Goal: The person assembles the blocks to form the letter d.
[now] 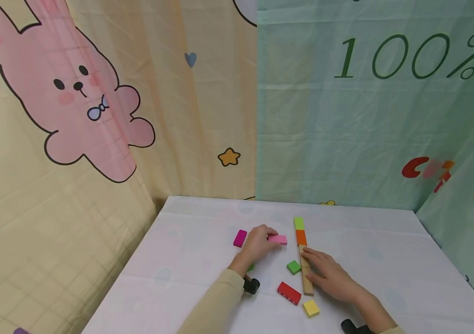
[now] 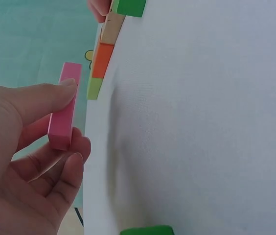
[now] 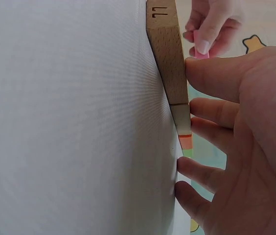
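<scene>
My left hand (image 1: 256,245) pinches a pink block (image 2: 65,110) between thumb and fingers, above the table and left of a straight row of blocks. That row has a lime block (image 1: 299,223) at its far end, then an orange block (image 1: 301,237), then plain wooden blocks (image 3: 170,63); the nearest bears engraved marks. My right hand (image 1: 334,277) rests along the right side of the wooden part. Its thumb and fingertips touch the wood without curling round it. A green block (image 1: 293,267) lies just left of the row.
Near the row's close end lie a red block (image 1: 288,293) with white dots and a yellow block (image 1: 311,308). A magenta block (image 1: 240,238) sits left of my left hand. Another green block (image 1: 251,267) is mostly hidden by my left wrist. Curtains hang behind the white table (image 1: 195,236).
</scene>
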Tool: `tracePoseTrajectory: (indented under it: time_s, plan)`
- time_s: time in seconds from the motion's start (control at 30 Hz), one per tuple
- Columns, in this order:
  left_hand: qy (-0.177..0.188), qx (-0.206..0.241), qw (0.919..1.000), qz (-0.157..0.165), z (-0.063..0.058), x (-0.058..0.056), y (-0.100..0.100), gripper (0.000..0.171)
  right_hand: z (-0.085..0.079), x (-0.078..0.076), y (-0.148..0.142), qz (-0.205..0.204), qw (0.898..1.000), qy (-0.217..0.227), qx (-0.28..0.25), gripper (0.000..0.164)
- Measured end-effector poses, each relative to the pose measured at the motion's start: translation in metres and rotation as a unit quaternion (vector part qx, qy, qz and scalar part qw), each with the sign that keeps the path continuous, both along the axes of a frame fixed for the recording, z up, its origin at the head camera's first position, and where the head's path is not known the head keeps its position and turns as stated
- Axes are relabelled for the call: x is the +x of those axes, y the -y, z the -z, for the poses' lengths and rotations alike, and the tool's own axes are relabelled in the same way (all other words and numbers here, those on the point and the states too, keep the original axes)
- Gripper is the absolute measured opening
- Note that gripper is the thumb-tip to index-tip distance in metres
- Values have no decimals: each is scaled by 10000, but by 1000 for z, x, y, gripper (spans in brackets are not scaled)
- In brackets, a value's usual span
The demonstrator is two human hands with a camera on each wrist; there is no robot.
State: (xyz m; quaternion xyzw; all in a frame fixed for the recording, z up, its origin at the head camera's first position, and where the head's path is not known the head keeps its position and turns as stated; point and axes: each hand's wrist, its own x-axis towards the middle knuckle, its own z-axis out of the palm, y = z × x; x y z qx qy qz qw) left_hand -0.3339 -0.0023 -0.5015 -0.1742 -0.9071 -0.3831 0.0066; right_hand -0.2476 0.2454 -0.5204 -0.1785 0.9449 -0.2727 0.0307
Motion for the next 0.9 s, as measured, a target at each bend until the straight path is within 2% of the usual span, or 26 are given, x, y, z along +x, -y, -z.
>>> tracePoseTrajectory:
  time_s: [0.33,0.7,0.9]
  plan:
    - [307,-38,9994,-128,7,-4,-15,19,0,0,0,5,10000,-5,-45,63]
    - [315,-38,9993,-212,9,-7,-27,17,0,2,0,76,10000,31,-15,64]
    - [318,-189,9987,-341,15,-11,-34,19,-1,2,1,123,9999,95,-21,64]
